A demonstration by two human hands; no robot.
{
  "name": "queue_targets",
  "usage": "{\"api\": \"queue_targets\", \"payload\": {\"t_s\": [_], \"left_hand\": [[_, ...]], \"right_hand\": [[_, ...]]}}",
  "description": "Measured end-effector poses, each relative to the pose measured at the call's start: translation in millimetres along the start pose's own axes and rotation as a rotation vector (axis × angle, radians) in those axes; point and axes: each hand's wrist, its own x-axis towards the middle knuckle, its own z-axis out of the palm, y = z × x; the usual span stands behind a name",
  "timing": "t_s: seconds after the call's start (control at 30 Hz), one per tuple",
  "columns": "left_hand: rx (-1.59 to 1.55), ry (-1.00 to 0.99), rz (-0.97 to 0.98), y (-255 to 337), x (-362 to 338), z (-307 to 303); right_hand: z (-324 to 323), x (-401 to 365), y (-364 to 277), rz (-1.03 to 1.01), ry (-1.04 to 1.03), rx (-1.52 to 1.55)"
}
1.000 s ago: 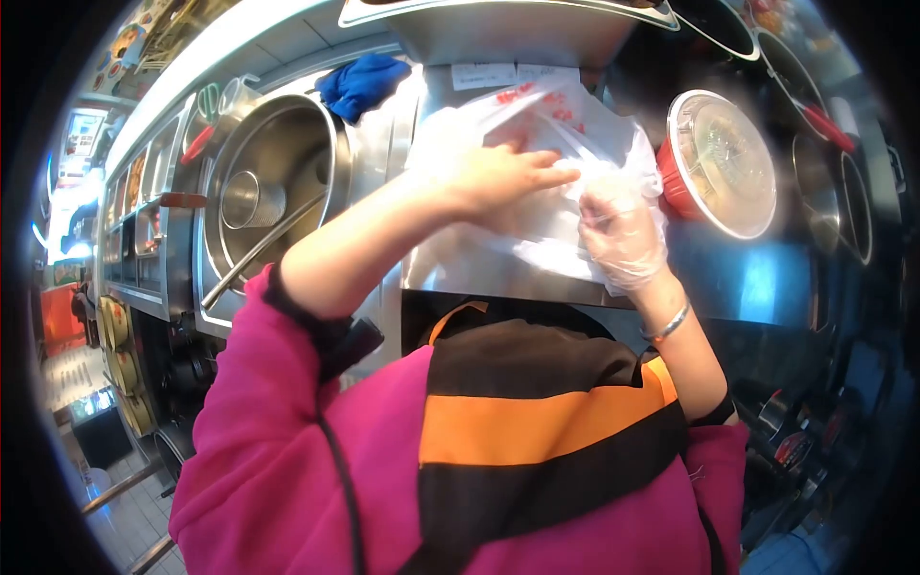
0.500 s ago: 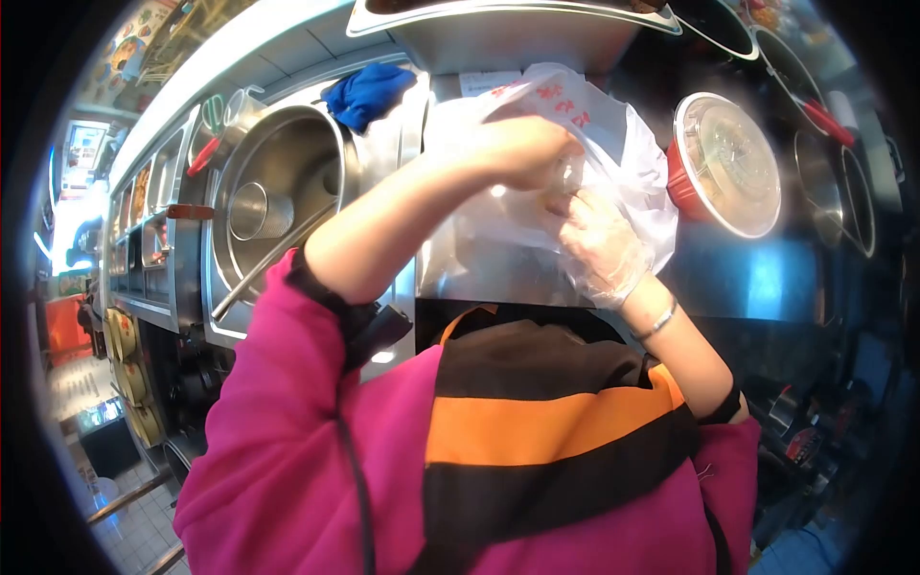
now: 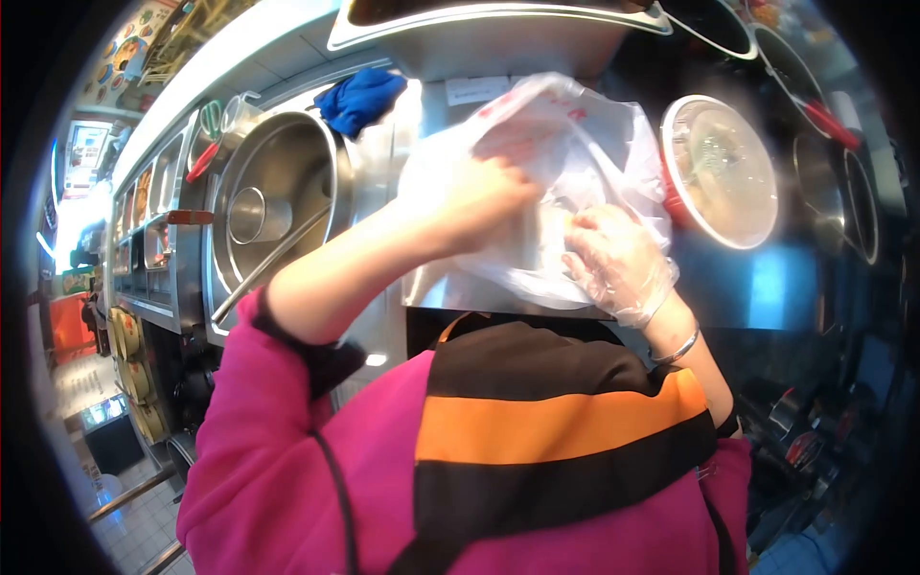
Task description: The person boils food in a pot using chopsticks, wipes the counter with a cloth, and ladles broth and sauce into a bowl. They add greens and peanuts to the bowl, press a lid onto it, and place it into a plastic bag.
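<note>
A white plastic bag with red print [image 3: 628,134] lies spread on the steel counter, its mouth pulled wide between my hands. My left hand [image 3: 484,201], bare and a little blurred, is closed on the bag's left side. Opposite it, my right hand [image 3: 618,259] wears a clear plastic glove, its fingers bent round the bag's front right edge. What is inside the bag cannot be made out. Just right of the bag stands a red tub with a clear lid [image 3: 724,172].
To the left, a large steel pot [image 3: 326,144] is set in the counter, a long handle leaning across it. A blue cloth [image 3: 359,101] lies behind. A deep steel pan [image 3: 517,48] borders the back. Red-handled pans [image 3: 829,125] stand far right.
My hands have moved apart, the left one leftward and the right one slightly right and nearer me. The bag's mouth has widened between them.
</note>
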Motion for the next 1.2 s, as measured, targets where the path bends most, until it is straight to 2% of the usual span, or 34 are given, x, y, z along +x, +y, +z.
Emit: {"api": "queue_targets", "payload": {"t_s": [0.03,0.07,0.13,0.2,0.23,0.27,0.33,0.37,0.4,0.47,0.53,0.57,0.6,0.67,0.7,0.8,0.83,0.87,0.93,1.0,1.03,1.13,1.17,1.2], "left_hand": [[-0.002,0.013,0.010,-1,-6,6],[-0.063,0.238,0.064,-6,-9,12],[-0.197,0.635,0.144,12,-11,-10],[-0.822,0.631,0.184,38,-19,-39],[-1.012,0.561,0.088,47,-14,-46],[-1.362,0.486,0.031,51,-2,-49],[-1.643,0.624,0.047,46,46,-39],[-1.684,0.619,0.003,43,68,-36],[-1.722,0.611,-0.038,43,87,-36],[-1.787,0.658,0.001,51,109,-39],[-1.753,0.613,-0.105,54,123,-40],[-1.790,0.494,-0.156,56,127,-39],[-1.847,0.328,-0.057,54,127,-38],[-1.824,0.364,-0.071,64,128,-41],[-1.826,0.367,-0.078,66,129,-42],[-1.781,0.372,-0.090,69,126,-49],[-1.772,0.378,-0.076,72,120,-56],[-1.776,0.402,-0.076,77,113,-64],[-1.787,0.404,-0.057,85,93,-82],[-1.737,0.416,-0.021,87,70,-99],[-1.729,0.435,0.000,89,57,-107],[-1.673,0.438,0.060,82,20,-115],[-1.669,0.452,0.062,78,9,-112],[-1.696,0.449,0.035,73,-2,-107]], "right_hand": [[-5,-5,-2,-0.005,0.002,0.070],[-15,-8,-3,-0.122,0.094,0.133],[-48,-26,-8,-0.112,0.094,0.478],[-77,-70,10,0.076,0.080,0.496],[-78,-99,27,0.329,0.299,0.521],[-77,-119,45,0.577,0.514,0.538],[-91,-114,72,0.696,0.579,0.364],[-96,-104,76,0.690,0.520,0.505],[-96,-102,88,0.574,0.452,0.704],[-89,-85,99,0.567,0.392,0.926],[-81,-74,117,0.512,0.332,0.922],[-78,-72,122,0.470,0.269,0.916],[-77,-73,125,0.463,0.261,0.931],[-79,-68,126,0.466,0.262,0.833],[-78,-67,120,0.487,0.305,1.074],[-81,-68,114,0.560,0.354,1.210],[-92,-62,108,0.678,0.357,1.801],[-112,-52,98,0.835,0.379,2.136],[-116,-60,92,0.605,0.391,1.467],[-139,-54,76,0.418,0.218,0.997],[-148,-47,61,0.520,0.262,1.052],[-162,-27,30,0.532,0.147,0.975],[-156,-28,27,0.431,0.154,1.091],[-151,-24,22,0.422,0.151,1.089]]}}
